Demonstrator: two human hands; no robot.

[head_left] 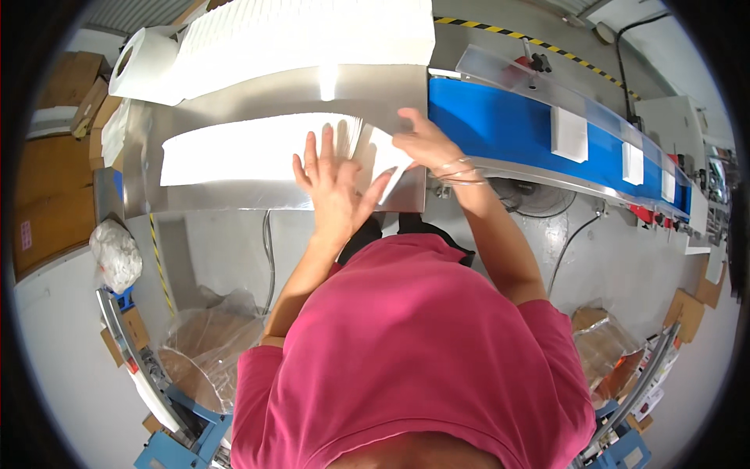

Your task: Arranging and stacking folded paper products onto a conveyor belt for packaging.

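Observation:
A long row of folded white paper sheets (pixel 234 150) lies on the steel table in front of me, packed edge to edge. My left hand (pixel 332 184) rests on its right part with fingers spread, the thumb reaching over to a bundle of folded white paper (pixel 373 160) at the row's right end. This bundle leans away from the row, and a narrow gap shows between them at the top. My right hand (pixel 428 144) grips the bundle at its right side; the fingertips behind the paper are partly hidden.
Behind the row, more folded white paper (pixel 305 35) is stacked on the steel table (pixel 273 90), beside a large white roll (pixel 144 66). To the right runs a blue conveyor belt (pixel 484 117) with a clear guard (pixel 539 86), carrying several white paper packs (pixel 569 134).

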